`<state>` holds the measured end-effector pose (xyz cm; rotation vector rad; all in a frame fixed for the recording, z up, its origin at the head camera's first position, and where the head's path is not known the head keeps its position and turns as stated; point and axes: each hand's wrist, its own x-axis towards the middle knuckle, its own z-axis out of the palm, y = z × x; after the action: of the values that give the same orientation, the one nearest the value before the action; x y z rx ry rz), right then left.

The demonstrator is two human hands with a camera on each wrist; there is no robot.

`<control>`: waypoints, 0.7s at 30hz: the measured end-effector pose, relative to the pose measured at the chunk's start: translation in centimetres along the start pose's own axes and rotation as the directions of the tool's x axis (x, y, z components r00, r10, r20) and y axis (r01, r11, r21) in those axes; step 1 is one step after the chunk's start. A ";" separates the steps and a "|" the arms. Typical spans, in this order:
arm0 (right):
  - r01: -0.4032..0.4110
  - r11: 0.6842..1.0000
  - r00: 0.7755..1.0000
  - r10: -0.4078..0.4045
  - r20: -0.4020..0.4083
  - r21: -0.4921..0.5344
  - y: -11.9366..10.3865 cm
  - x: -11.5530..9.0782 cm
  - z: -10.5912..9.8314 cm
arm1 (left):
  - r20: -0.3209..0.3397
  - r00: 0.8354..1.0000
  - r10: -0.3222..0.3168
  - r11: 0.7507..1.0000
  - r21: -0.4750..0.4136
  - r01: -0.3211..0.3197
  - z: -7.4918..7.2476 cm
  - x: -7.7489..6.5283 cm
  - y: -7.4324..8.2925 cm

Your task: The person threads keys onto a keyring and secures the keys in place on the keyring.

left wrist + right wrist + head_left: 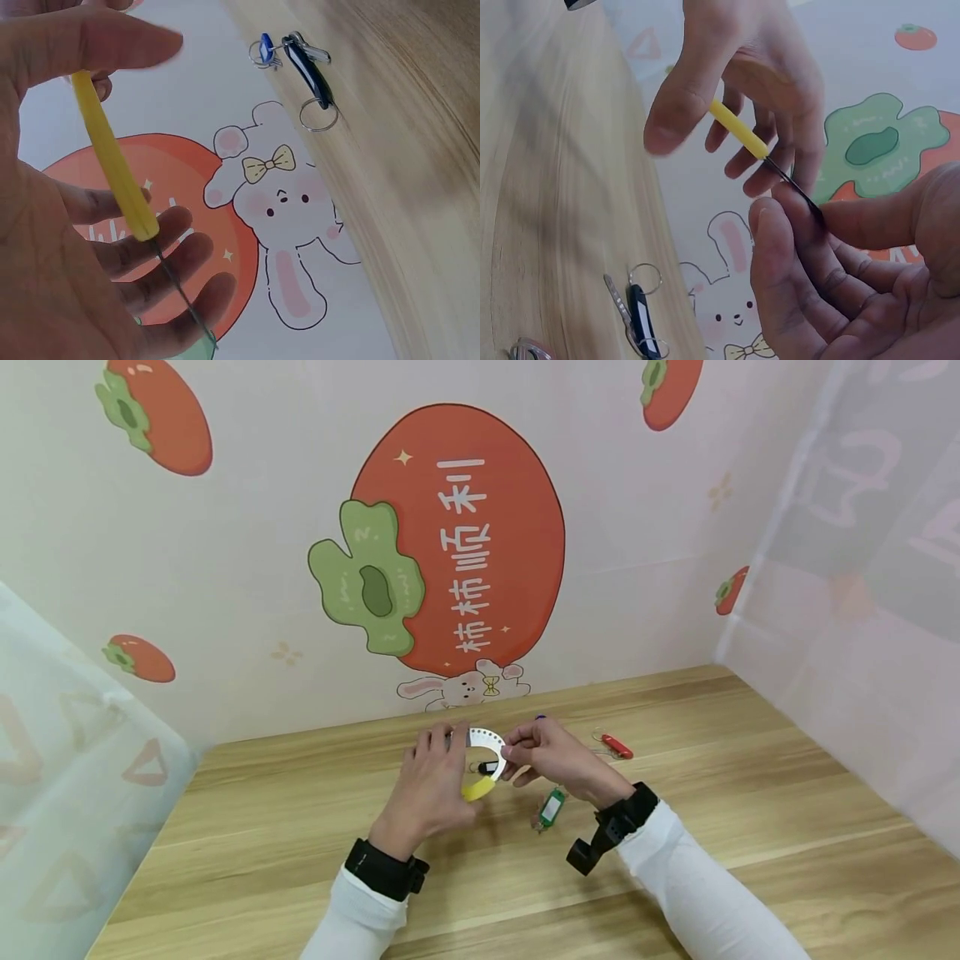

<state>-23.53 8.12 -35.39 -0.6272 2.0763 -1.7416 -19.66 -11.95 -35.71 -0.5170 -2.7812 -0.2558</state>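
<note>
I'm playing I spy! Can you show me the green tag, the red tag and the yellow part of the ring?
Green tag (552, 807): head view, on its pale label.
Red tag (617, 746): head view, middle of its red body.
Yellow part of the ring (739, 129): right wrist view, on its edge.

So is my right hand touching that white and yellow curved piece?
Touching. The right wrist view shows your right hand pinching the thin edge of the curved piece between thumb and fingers.

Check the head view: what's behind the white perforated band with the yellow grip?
Through the perforated band's curve, part of a black key tag shows, with wood tabletop around it. Anything directly behind the band, left hand or right hand is covered.
</note>
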 end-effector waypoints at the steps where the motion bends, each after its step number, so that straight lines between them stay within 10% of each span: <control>1: -0.002 1.000 1.000 0.002 0.002 0.001 0.0 0.0 0.0 | 0.003 1.000 -0.004 1.000 -0.004 0.004 -0.1 0.0 0.0; 7: 0.001 0.999 1.000 0.000 0.027 -0.038 0.0 0.2 0.0 | 0.005 1.000 -0.020 1.000 -0.009 0.020 -0.4 0.0 -0.4; 11: 0.049 0.969 0.999 -0.042 0.032 -0.243 0.0 0.2 -0.8 | 0.017 0.999 -0.042 0.999 0.002 0.042 -0.8 0.0 -0.8; 17: 0.099 0.715 0.993 -0.120 0.017 -0.692 0.4 -0.1 -2.5 | 0.028 0.998 -0.064 0.998 0.020 0.063 -1.3 -0.1 -1.2; 21: 0.037 0.614 0.999 -0.042 0.014 -0.788 0.8 -0.2 -3.2 | 0.026 0.998 -0.065 0.998 0.020 0.064 -1.5 -0.1 -1.2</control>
<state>-25.17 11.02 -35.63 -0.8906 2.8222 -0.7189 -19.66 -13.44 -34.49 -0.4299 -2.8267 -0.2373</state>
